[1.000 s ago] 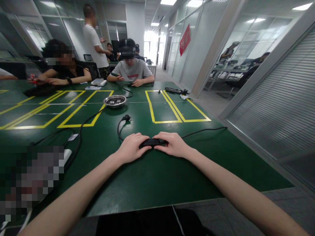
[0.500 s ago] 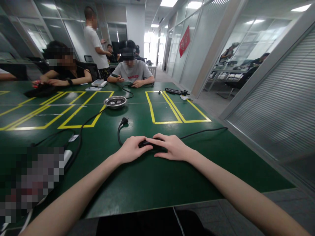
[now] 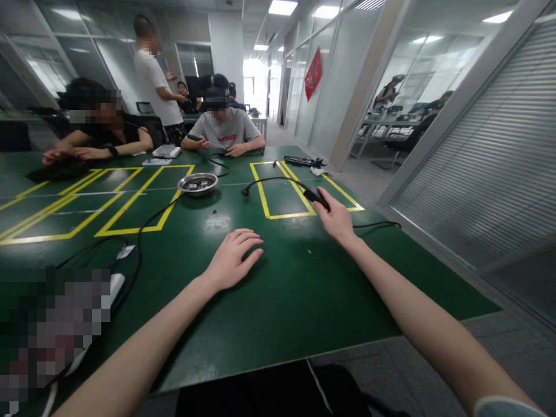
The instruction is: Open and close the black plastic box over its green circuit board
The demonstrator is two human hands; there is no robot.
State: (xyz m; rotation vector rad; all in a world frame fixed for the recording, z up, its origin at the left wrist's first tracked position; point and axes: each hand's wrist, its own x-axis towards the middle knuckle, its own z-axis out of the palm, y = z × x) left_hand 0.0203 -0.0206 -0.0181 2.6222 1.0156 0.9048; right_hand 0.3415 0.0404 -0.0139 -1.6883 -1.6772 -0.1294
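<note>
My right hand (image 3: 335,217) is closed around a slim black power adapter (image 3: 315,196), held out over the yellow-taped part of the table to the right. From its far end a black cord arcs left to a plug (image 3: 245,191). Another black cable (image 3: 379,225) runs rightward across the table from beside my right wrist. My left hand (image 3: 234,258) holds nothing; its fingers are stretched out low over the green table (image 3: 278,307), near its middle.
A steel bowl (image 3: 197,184) with small metal parts sits beyond my left hand. A folded black tripod-like object (image 3: 304,161) lies at the far right edge. A power strip with a white end (image 3: 116,285) and cables are at left, partly blurred. Two people sit across the table.
My right hand has carried the black power adapter forward and right, its plug and cord dragging along. The left hand has let go of it and stayed near the middle.
</note>
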